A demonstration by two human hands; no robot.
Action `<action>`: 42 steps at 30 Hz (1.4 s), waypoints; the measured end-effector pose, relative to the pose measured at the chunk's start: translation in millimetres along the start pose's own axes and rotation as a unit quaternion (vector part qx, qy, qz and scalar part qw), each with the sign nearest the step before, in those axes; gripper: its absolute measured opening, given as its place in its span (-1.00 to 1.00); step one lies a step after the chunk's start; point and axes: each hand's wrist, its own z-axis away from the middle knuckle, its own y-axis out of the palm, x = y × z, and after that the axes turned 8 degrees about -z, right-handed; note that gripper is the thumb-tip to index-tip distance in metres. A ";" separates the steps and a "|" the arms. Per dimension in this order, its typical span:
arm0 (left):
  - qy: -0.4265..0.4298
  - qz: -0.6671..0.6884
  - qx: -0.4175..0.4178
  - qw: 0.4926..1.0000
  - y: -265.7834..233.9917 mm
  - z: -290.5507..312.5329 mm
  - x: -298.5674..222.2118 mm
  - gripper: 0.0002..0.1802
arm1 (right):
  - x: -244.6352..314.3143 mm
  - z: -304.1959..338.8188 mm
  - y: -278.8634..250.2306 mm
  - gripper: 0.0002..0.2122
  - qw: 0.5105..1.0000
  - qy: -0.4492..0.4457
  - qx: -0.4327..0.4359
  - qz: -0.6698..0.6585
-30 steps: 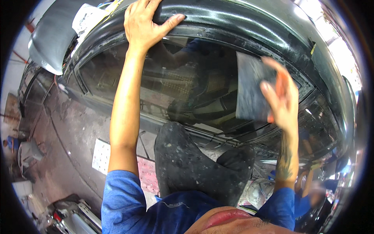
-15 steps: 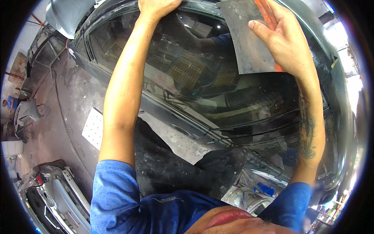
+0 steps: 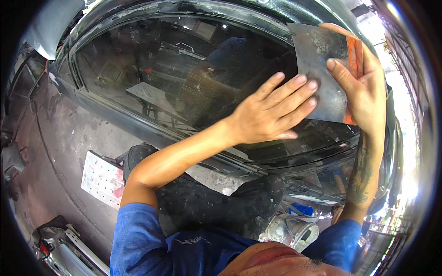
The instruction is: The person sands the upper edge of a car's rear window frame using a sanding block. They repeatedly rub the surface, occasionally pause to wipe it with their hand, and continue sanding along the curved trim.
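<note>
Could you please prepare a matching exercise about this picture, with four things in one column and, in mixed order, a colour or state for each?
Column 1
1. left hand
2. right hand
3. sheet
4. board

Column 2
A. dark grey over most of its face
B. open, gripping nothing
C. mostly white, with dark dots
D. gripping the side with the orange strip

Right pairs: 1-B, 2-D, 3-A, 4-C

Two hands point(image 3: 271, 113), one sheet point(image 3: 317, 50) and one car point(image 3: 184, 78) are visible.
</note>
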 end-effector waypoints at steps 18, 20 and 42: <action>-0.074 0.054 -0.099 0.991 8.0 -11.3 -8.3 -0.56 | -6.1 21.6 29.6 -0.55 0.986 0.064 -0.137 -0.067; -0.077 0.059 -0.103 0.990 5.5 -12.2 -7.5 -0.55 | -6.8 20.1 32.6 -0.55 0.986 0.055 -0.143 -0.071; -0.124 0.063 -0.123 0.983 -6.0 -18.3 -7.5 -0.57 | -2.8 9.2 35.7 -0.55 0.985 0.059 -0.127 -0.103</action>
